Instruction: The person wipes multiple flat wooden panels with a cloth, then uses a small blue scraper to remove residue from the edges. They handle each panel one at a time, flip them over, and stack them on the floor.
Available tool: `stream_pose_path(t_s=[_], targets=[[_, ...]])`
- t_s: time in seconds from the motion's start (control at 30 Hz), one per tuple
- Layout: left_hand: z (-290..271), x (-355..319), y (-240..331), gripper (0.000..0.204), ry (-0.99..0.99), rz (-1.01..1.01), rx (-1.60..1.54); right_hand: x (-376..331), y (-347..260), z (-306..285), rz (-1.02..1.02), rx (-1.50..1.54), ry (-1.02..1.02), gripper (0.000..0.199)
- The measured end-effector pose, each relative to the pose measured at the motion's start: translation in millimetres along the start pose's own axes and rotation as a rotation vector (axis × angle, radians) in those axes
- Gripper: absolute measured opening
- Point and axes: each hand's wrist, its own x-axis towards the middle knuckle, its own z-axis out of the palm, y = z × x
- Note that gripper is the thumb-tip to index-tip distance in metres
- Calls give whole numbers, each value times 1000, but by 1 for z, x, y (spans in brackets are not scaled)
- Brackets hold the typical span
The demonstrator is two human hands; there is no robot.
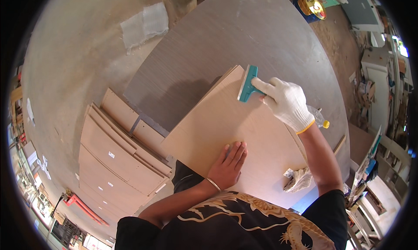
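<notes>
Clasping teal scraper [248, 86]: gloved right hand [286, 101], extended forward | left hand [227, 166]: palm-down, flattened out on board [209, 134]

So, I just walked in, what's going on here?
A person is working at a tan board that lies on a grey tabletop. The gloved right hand holds a teal scraper at the board's far end; whether the blade touches is hard to tell. The bare left hand rests flat on the board's near part. A crumpled cloth lies near the right arm, and more boards lie to the left.
</notes>
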Motion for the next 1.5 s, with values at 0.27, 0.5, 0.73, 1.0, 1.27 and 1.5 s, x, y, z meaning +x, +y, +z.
stream_pose_path(t_s=[0.27, 0.5, 0.73, 1.0, 1.27, 1.5], targets=[[3, 0, 2, 76, 60, -14, -4, 31, 18, -7, -136, -115, -29, 38], [4, 0, 2, 73, 90, -18, 14, 48, 23, -14, -344, -178, -14, 35], [5, 0, 3, 65, 171, -35, -4, 52, 24, -21, -340, -282, -51, 37], [4, -1, 3, 64, 200, -44, -3, 56, 23, -22, -367, -265, -57, 37], [5, -1, 4, 68, 162, -41, -9, 54, 19, -22, -394, -267, -43, 39], [6, 0, 3, 66, 187, -39, 16, 52, 21, -18, -418, -266, -9, 41]])
